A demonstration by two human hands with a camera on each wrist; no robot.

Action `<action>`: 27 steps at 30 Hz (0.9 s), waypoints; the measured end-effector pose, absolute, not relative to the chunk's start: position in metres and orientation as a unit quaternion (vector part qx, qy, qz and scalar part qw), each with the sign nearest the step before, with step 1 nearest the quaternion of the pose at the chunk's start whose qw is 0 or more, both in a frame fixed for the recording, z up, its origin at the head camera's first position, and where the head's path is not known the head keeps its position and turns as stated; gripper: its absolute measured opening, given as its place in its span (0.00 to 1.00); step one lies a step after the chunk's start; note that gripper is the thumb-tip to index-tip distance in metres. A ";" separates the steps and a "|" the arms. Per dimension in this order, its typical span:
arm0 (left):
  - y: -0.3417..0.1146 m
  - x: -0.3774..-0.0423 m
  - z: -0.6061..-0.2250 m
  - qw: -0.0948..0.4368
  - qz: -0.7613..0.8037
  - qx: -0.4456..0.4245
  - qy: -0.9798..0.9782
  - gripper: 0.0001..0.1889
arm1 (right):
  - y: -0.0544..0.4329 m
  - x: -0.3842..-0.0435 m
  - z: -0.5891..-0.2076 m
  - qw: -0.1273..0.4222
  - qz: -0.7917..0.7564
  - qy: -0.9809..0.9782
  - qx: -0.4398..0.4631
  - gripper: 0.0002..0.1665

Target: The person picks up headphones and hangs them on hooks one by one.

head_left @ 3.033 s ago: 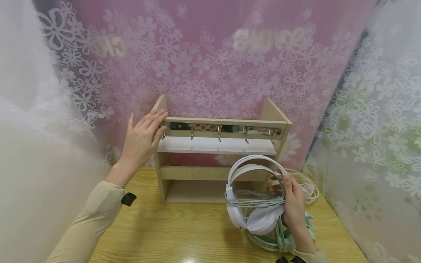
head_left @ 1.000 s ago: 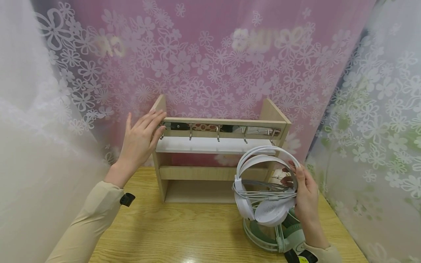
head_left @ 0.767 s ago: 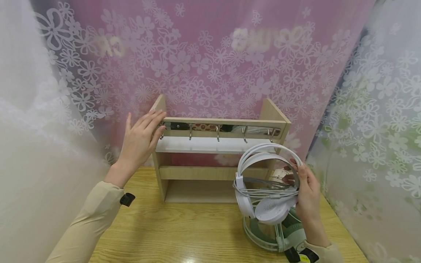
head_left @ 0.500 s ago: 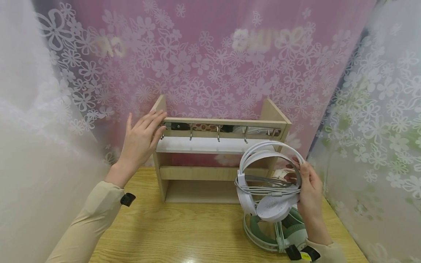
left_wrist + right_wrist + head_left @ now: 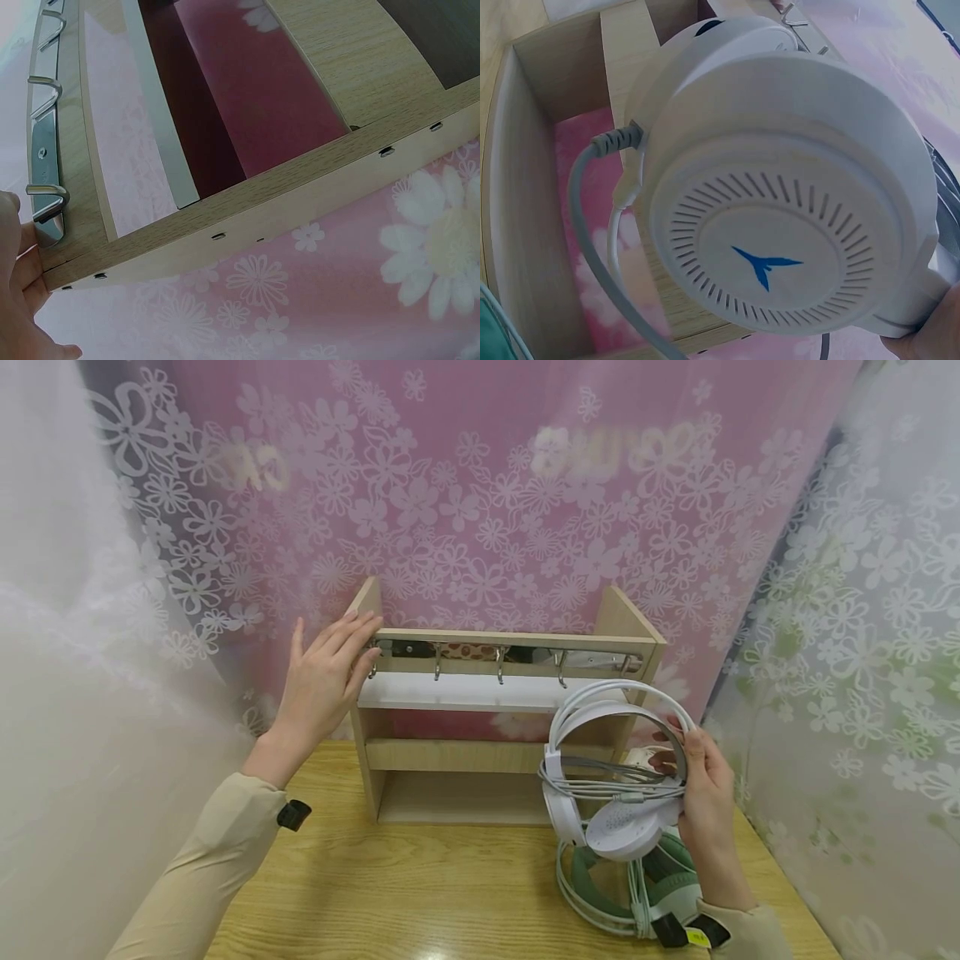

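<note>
A pink floral curtain (image 5: 480, 527) hangs behind a wood-grain tabletop (image 5: 405, 893). On it stands a wooden rack (image 5: 480, 754) with a white shelf. White headphones (image 5: 564, 806), headband uppermost and grey cable bundled across, are held before the rack's right end. Green headphones (image 5: 663, 889) lie below them. The left hand (image 5: 322, 681) rests on the rack's upper left corner, grip spread; the right hand's (image 5: 708, 789) grip pinches the white headphones' side. Metal hooks (image 5: 500, 666) line the rack's top.
</note>
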State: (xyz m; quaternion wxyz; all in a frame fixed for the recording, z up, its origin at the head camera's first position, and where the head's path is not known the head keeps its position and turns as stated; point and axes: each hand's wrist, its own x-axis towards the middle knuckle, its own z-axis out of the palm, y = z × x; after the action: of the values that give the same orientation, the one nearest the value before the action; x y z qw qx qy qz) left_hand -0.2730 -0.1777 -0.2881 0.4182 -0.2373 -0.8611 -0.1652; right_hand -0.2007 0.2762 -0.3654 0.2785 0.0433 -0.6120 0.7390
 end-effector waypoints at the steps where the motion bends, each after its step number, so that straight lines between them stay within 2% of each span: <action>1: -0.178 -0.273 -0.288 0.418 -0.165 -0.237 -0.861 0.22 | 0.277 -0.201 -0.366 0.277 0.738 -0.614 0.044 0.27; 12: -0.177 -0.275 -0.290 0.420 -0.165 -0.236 -0.860 0.22 | 0.278 -0.204 -0.372 0.276 0.743 -0.609 0.037 0.25; 27: -0.177 -0.273 -0.290 0.422 -0.168 -0.234 -0.860 0.23 | 0.278 -0.207 -0.379 0.268 0.746 -0.607 0.063 0.27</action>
State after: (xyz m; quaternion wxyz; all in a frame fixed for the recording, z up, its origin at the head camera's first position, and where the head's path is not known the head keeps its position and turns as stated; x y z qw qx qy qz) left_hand -0.2734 -0.1768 -0.2899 0.4217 -0.2341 -0.8597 -0.1684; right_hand -0.2071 0.2775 -0.3792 0.2684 0.0635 -0.6067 0.7455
